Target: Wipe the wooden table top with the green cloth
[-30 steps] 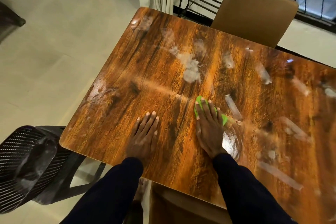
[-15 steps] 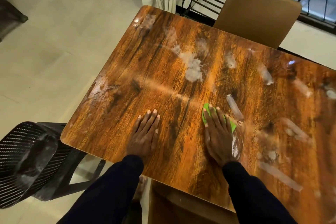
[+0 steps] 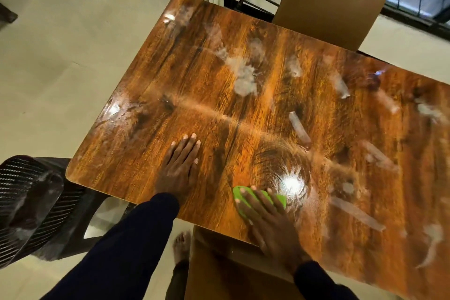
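Flat-palmed, the right hand [image 3: 270,224] presses the green cloth [image 3: 238,193] down with straight fingers, nothing curled round it, right by the near edge of the wooden table [image 3: 194,85]. Left hand [image 3: 179,168] lies spread flat on the wood nearby, holding nothing. White smears [image 3: 243,75] sit further out, toward the brown chair [image 3: 328,5].

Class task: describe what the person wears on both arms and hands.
Long dark navy sleeves cover both arms, the left sleeve and right sleeve ending at the wrists. The left hand and right hand are bare: no gloves, rings or watch visible.
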